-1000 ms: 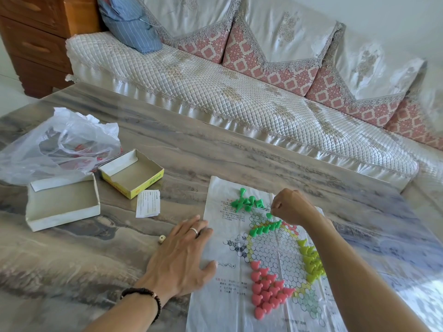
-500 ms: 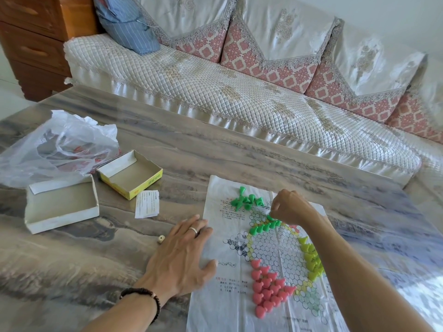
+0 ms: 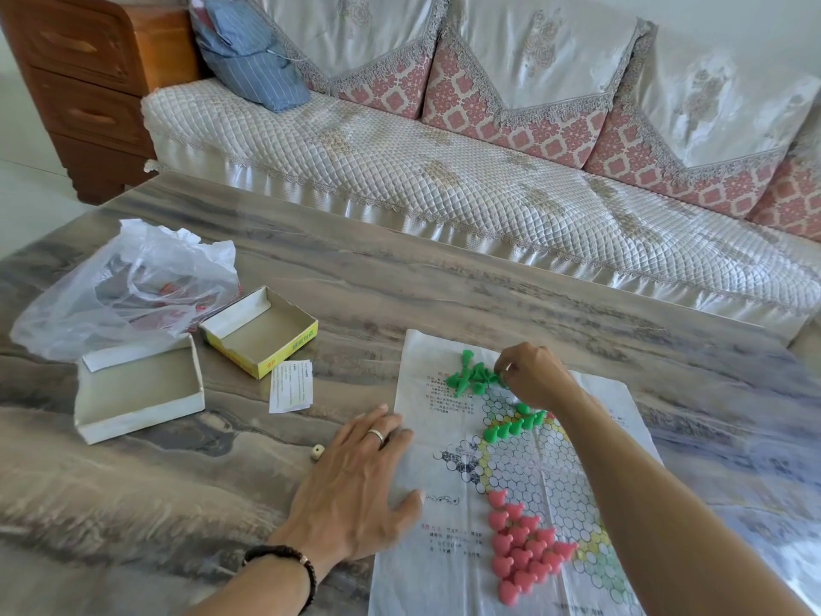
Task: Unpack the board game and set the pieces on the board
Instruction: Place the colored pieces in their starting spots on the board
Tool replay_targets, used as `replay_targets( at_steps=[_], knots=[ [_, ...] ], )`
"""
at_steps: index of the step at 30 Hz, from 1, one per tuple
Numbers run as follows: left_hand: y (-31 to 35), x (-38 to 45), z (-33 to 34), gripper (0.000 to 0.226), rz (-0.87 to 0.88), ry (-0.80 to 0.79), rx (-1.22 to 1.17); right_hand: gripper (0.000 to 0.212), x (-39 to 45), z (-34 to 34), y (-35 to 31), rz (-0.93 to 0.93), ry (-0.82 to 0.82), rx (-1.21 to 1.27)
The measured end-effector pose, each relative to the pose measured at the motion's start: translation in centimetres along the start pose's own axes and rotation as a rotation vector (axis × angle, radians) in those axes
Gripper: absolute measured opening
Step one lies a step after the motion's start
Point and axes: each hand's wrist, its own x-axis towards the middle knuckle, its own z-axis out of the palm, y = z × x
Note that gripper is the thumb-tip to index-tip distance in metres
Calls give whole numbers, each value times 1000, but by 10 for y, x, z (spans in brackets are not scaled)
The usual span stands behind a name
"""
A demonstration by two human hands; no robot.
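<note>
The small green cone-shaped plastic pieces [image 3: 473, 377] lie heaped at the far edge of the thin paper game board [image 3: 448, 566]; the right hand [image 3: 535, 377] pinches at one. They look light and topple-prone, best nipped at the narrow tip. The left hand [image 3: 355, 486] lies spread, pressing down the board's left edge.

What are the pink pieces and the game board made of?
The pink pieces look like moulded plastic: smooth, evenly coloured, slightly glossy. The game board seems to be a thin paper or plastic sheet: it lies flat with fold creases and a faint sheen.
</note>
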Motion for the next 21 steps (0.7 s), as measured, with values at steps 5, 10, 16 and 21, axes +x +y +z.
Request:
replay_targets(
  at_steps=[5,10,16,21],
  knots=[
    [-1,0,1,69,-1,13,-21,20,-3,-7,2,27,70,65],
    [-1,-1,2,69,7,29,-30,17,-19,-23,0,-34,136,127],
    [0,-2,2,65,-7,58,-8,22,-39,-35,2,-81,102,131],
    [1,-2,1,66,-14,46,-5,8,-46,-37,2,-56,62,70]
  ],
)
